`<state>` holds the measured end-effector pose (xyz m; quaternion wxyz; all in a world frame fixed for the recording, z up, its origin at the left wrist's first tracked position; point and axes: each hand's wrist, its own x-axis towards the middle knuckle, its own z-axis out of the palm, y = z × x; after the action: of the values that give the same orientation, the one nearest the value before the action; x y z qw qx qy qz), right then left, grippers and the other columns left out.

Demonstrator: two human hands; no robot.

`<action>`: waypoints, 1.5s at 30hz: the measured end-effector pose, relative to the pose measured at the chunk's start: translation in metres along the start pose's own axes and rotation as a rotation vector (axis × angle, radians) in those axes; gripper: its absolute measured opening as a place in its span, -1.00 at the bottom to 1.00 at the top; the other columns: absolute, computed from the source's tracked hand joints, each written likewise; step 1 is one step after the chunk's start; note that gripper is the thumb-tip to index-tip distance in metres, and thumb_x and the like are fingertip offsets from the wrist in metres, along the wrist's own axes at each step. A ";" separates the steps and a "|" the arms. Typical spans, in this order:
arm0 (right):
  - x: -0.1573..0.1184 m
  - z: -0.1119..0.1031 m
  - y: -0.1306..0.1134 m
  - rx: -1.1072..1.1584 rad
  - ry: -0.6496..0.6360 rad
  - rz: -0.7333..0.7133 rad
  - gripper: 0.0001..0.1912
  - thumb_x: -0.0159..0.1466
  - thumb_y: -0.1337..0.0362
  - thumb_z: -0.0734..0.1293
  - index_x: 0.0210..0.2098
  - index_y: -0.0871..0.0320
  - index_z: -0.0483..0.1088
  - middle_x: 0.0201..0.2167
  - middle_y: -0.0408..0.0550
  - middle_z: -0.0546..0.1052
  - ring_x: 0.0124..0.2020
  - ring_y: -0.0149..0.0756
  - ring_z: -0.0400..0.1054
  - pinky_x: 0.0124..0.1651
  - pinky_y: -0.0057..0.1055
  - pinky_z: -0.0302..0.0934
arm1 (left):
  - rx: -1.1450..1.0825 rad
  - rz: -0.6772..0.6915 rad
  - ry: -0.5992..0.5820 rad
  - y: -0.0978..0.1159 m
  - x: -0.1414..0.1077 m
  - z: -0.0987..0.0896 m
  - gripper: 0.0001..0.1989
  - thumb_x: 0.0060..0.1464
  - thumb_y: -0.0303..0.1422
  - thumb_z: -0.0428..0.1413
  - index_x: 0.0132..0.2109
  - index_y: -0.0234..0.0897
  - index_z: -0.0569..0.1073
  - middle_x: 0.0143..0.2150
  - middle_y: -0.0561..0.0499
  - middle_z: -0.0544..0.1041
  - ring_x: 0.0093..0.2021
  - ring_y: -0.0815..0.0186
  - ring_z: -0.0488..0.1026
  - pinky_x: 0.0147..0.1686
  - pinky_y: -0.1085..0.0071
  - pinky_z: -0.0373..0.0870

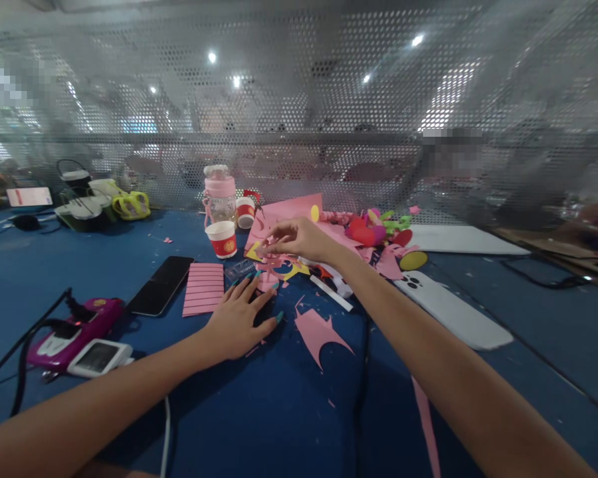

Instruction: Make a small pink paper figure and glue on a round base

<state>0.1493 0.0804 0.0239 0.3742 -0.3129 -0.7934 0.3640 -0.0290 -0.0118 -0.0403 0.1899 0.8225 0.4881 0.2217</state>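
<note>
My left hand (242, 320) lies palm down on the blue table (284, 425) with its fingers spread, fingertips beside small pink paper pieces. Just beyond it, my right hand (295, 240) hovers with thumb and fingers pinched together over pink and yellow scraps (294, 269); whatever is between the fingertips is too small to make out. A striped pink card (204, 288) lies left of my left hand. To the right of that hand is a cut pink paper piece (321, 332) with pointed corners.
Paper cups (222, 240) and a pink-lidded bottle (220, 196) stand behind. A black phone (162, 285) and purple power strip (77, 332) lie left. Colourful craft pieces (369, 229) and a white case (453, 311) lie right. A perforated screen (299, 99) rises behind.
</note>
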 end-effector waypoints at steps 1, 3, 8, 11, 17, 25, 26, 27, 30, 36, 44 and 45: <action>0.000 0.001 -0.001 -0.008 0.004 -0.003 -0.68 -0.08 0.11 0.46 -0.44 0.22 0.45 -0.46 -0.08 0.49 -0.43 -0.36 0.39 -0.29 -0.37 0.31 | 0.010 0.001 0.000 0.000 0.000 0.000 -0.50 0.00 -0.14 0.08 0.11 -0.12 0.36 0.28 -0.11 0.17 0.30 -0.04 -0.04 0.22 0.01 -0.27; 0.000 0.002 -0.004 -0.009 0.006 0.001 -0.67 -0.08 0.10 0.46 -0.44 0.22 0.45 -0.48 -0.08 0.50 -0.43 -0.35 0.40 -0.29 -0.36 0.31 | 0.066 -0.004 -0.026 0.001 0.000 -0.001 -0.48 0.02 -0.12 0.05 0.14 -0.11 0.33 0.29 -0.10 0.16 0.30 -0.02 -0.05 0.22 0.01 -0.26; -0.001 0.002 -0.006 -0.001 -0.022 0.014 -0.67 -0.11 0.09 0.46 -0.49 0.21 0.41 -0.50 -0.08 0.51 -0.40 -0.31 0.43 -0.27 -0.34 0.32 | 0.290 -0.020 -0.147 0.008 0.001 -0.006 -0.43 0.10 -0.10 -0.06 0.23 -0.16 0.18 0.32 -0.17 0.05 0.32 0.01 -0.11 0.22 0.00 -0.18; -0.001 0.000 -0.004 -0.008 -0.033 0.007 -0.68 -0.11 0.10 0.47 -0.51 0.21 0.40 -0.50 -0.09 0.51 -0.39 -0.30 0.43 -0.26 -0.34 0.32 | 0.362 -0.023 -0.177 0.011 0.001 -0.007 -0.42 0.12 -0.09 -0.10 0.25 -0.16 0.14 0.33 -0.18 0.03 0.32 0.02 -0.11 0.21 0.00 -0.16; 0.000 -0.001 -0.002 0.001 -0.055 -0.010 -0.68 -0.10 0.10 0.46 -0.51 0.21 0.38 -0.50 -0.09 0.51 -0.40 -0.30 0.43 -0.28 -0.34 0.32 | 0.394 -0.004 -0.154 0.009 0.001 -0.006 -0.43 0.12 -0.07 -0.10 0.24 -0.13 0.15 0.32 -0.15 0.06 0.31 0.02 -0.08 0.21 0.00 -0.12; 0.000 0.001 -0.003 -0.029 -0.053 -0.002 -0.60 -0.14 0.01 0.46 -0.51 0.22 0.41 -0.49 -0.05 0.52 -0.38 -0.27 0.43 -0.29 -0.31 0.32 | 0.375 -0.003 -0.162 0.009 0.002 -0.006 -0.43 0.12 -0.09 -0.09 0.24 -0.16 0.15 0.32 -0.20 0.05 0.31 -0.01 -0.10 0.20 -0.04 -0.15; 0.000 0.002 -0.003 -0.026 -0.047 -0.003 -0.60 -0.14 0.01 0.46 -0.50 0.22 0.41 -0.49 -0.05 0.52 -0.38 -0.27 0.43 -0.28 -0.31 0.32 | 0.368 0.002 -0.154 0.008 0.002 -0.005 -0.43 0.12 -0.10 -0.08 0.24 -0.17 0.16 0.32 -0.20 0.05 0.31 -0.02 -0.10 0.20 -0.05 -0.15; -0.001 0.001 -0.004 -0.027 -0.041 -0.007 -0.60 -0.14 0.01 0.46 -0.50 0.22 0.41 -0.49 -0.05 0.52 -0.39 -0.27 0.43 -0.28 -0.31 0.32 | 0.360 0.007 -0.145 0.007 0.002 -0.005 -0.43 0.12 -0.10 -0.08 0.23 -0.17 0.17 0.32 -0.21 0.06 0.31 -0.03 -0.10 0.20 -0.07 -0.14; -0.002 -0.001 -0.008 -0.029 -0.033 -0.031 -0.62 -0.12 0.03 0.46 -0.48 0.22 0.43 -0.49 -0.06 0.52 -0.40 -0.30 0.42 -0.30 -0.35 0.31 | 0.331 0.052 -0.091 0.004 0.001 -0.003 -0.46 0.10 -0.10 -0.05 0.21 -0.13 0.21 0.32 -0.18 0.05 0.32 -0.06 -0.15 0.19 -0.09 -0.12; -0.006 -0.016 -0.019 -0.097 -0.104 0.006 -0.68 -0.07 0.09 0.45 -0.45 0.22 0.47 -0.51 -0.09 0.50 -0.45 -0.36 0.38 -0.37 -0.43 0.24 | 0.176 0.147 0.103 0.007 -0.002 -0.007 -0.66 0.06 -0.28 0.01 0.00 -0.22 0.38 0.19 -0.17 0.23 0.25 0.01 0.01 0.16 -0.03 0.02; -0.008 -0.027 -0.021 -0.244 -0.323 0.138 -0.65 -0.09 0.07 0.44 -0.41 0.21 0.50 -0.45 -0.05 0.53 -0.41 -0.33 0.39 -0.36 -0.42 0.21 | -0.103 0.059 0.312 0.007 -0.003 -0.009 -0.70 0.06 -0.29 -0.04 -0.05 -0.28 0.22 0.02 -0.19 0.33 0.08 0.13 0.26 0.06 0.12 0.21; -0.008 -0.027 -0.022 -0.245 -0.332 0.143 -0.65 -0.09 0.07 0.44 -0.40 0.21 0.50 -0.44 -0.04 0.53 -0.39 -0.32 0.39 -0.34 -0.41 0.22 | -0.115 0.040 0.296 0.007 -0.002 -0.008 -0.67 0.06 -0.27 -0.04 -0.03 -0.29 0.21 0.02 -0.19 0.33 0.09 0.13 0.26 0.07 0.11 0.20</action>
<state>0.1709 0.0713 0.0514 0.1706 -0.3474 -0.8583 0.3370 -0.0298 -0.0163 -0.0304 0.1582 0.7782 0.4808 0.3718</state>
